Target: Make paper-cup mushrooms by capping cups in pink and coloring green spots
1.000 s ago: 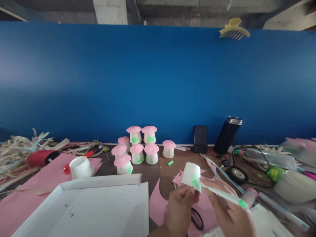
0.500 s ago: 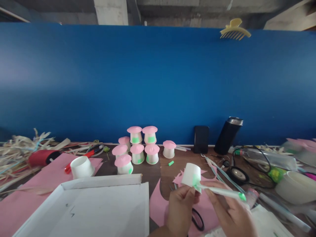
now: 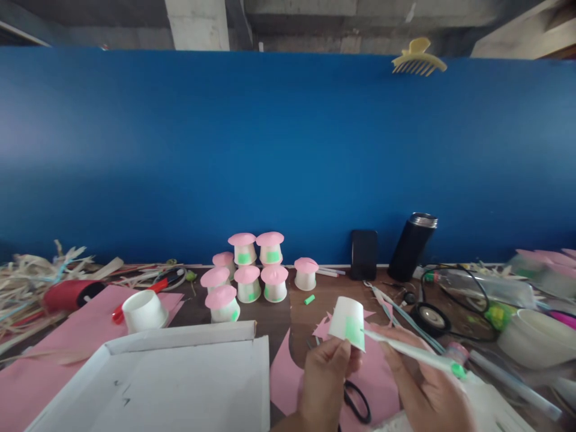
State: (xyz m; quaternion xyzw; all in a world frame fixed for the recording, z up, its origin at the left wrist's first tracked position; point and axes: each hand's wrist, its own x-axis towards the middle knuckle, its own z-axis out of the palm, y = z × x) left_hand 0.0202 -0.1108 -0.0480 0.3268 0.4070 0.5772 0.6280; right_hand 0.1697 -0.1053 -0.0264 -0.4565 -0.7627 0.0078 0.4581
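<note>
My left hand point(image 3: 327, 378) grips a white paper cup point(image 3: 345, 315) by its lower rim, the cup held upside down and tilted. A green coloured patch marks its side. Between the fingers of my right hand point(image 3: 423, 378) is a white marker point(image 3: 416, 353) with a green end, its tip close to the cup's right edge; I cannot tell whether it touches. Under my hands lie pink paper pieces point(image 3: 288, 378) and black-handled scissors point(image 3: 357, 402). Beyond them, several upturned cups with pink paper tops point(image 3: 247, 288) stand grouped, some with green patches.
A green marker cap point(image 3: 309, 299) lies mid-table. At left are a white box lid point(image 3: 180, 384), a loose white cup point(image 3: 144, 312) and a red cylinder point(image 3: 72, 295). A black phone point(image 3: 364, 255), black flask point(image 3: 411, 247) and clear bottle point(image 3: 490, 288) line the back right.
The marker has drawn back from the green patch toward the cup's right edge, and my right hand has shifted slightly right. The green patch is more fully exposed. The view has shifted a little.
</note>
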